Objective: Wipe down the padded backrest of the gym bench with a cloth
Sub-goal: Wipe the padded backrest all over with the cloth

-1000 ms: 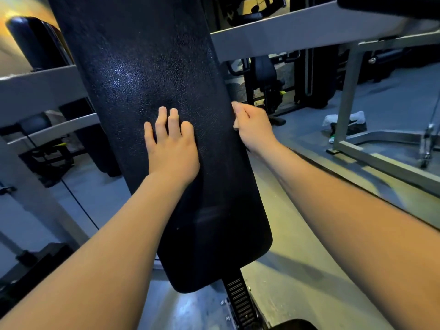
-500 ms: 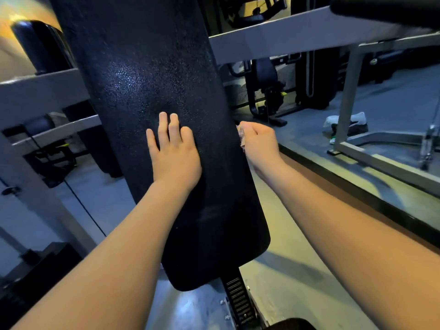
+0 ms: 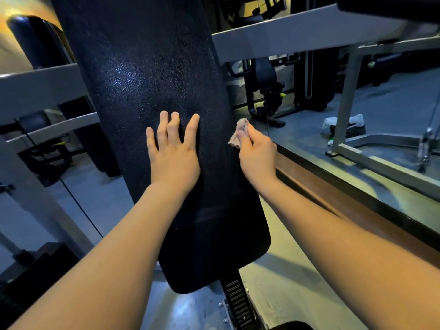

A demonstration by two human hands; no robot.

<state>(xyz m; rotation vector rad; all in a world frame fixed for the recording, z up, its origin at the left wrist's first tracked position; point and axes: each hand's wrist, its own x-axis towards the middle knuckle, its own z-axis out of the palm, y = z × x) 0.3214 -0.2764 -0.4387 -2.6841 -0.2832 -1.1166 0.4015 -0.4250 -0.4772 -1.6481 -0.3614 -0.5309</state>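
Observation:
The black padded backrest [image 3: 152, 75] of the gym bench rises steeply through the middle of the head view, its rounded lower end near the bottom. My left hand [image 3: 172, 156] lies flat on the pad's middle with its fingers straight and spread. My right hand [image 3: 256, 154] is at the pad's right edge and grips a small crumpled pinkish cloth [image 3: 239, 132], which touches that edge.
A grey frame bar [image 3: 297, 32] crosses behind the backrest. The bench's adjustment rail [image 3: 237, 303] runs below the pad. A grey upright post [image 3: 345, 98] and its base stand at the right, with a white item [image 3: 342, 121] on the floor beyond. Other dark gym machines fill the background.
My right hand has slid down the pad's right edge, and the cloth in it now shows above the fingers. My left hand has spread its index finger apart and stays in place.

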